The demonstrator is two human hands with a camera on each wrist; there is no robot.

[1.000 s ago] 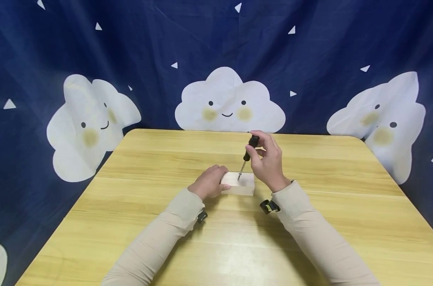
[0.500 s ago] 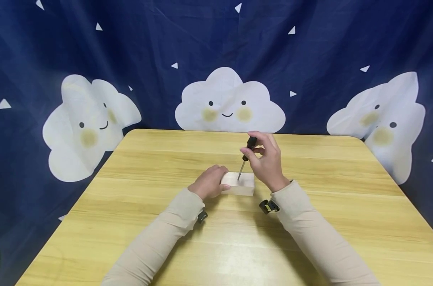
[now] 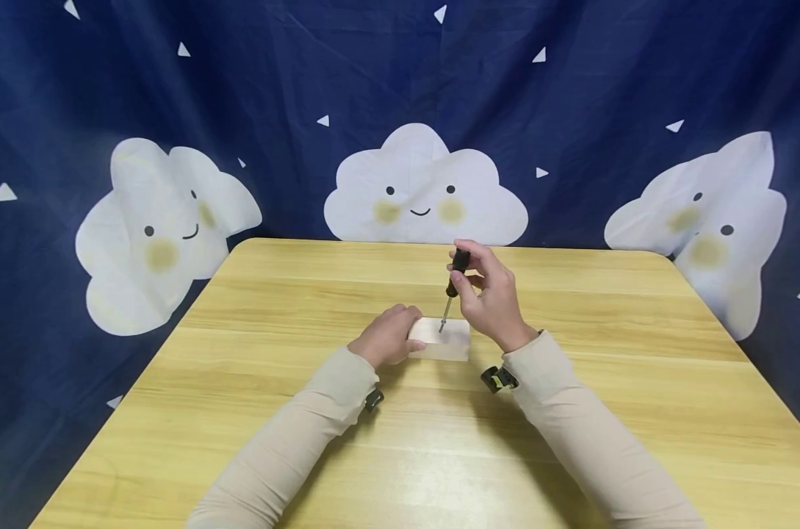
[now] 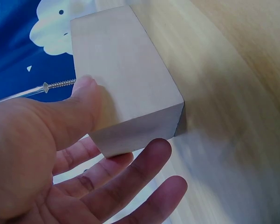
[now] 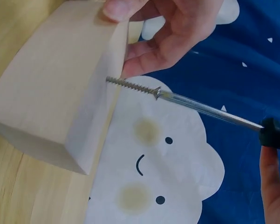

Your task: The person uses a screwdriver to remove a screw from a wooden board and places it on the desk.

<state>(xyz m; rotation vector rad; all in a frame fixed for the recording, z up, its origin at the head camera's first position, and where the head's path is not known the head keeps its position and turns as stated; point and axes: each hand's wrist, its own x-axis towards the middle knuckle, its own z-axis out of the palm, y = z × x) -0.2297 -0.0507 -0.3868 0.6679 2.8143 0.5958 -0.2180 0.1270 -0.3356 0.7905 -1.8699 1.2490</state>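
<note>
A pale wooden block (image 3: 449,349) lies on the table, its left end gripped between the thumb and fingers of my left hand (image 3: 388,336). My right hand (image 3: 495,297) holds a screwdriver (image 3: 459,268) by its black handle, thumb on one side and fingers on the other. The shaft slants down to a screw (image 5: 133,85) standing in the block's top face, most of its thread showing. In the right wrist view the driver's tip meets the screw head. The left wrist view shows my left thumb (image 4: 86,93) pressed on the block's side, close beside the screw (image 4: 60,84).
The wood-grain table (image 3: 241,411) spreads around both hands. Behind it hangs a dark blue curtain (image 3: 274,66) with white smiling clouds. A dark wrist-worn device (image 3: 499,379) sits at my right cuff, another (image 3: 374,400) at the left.
My right fingers have shifted around the screwdriver handle, and the handle's top has leaned slightly left, more upright. My left hand and the block have stayed in place.
</note>
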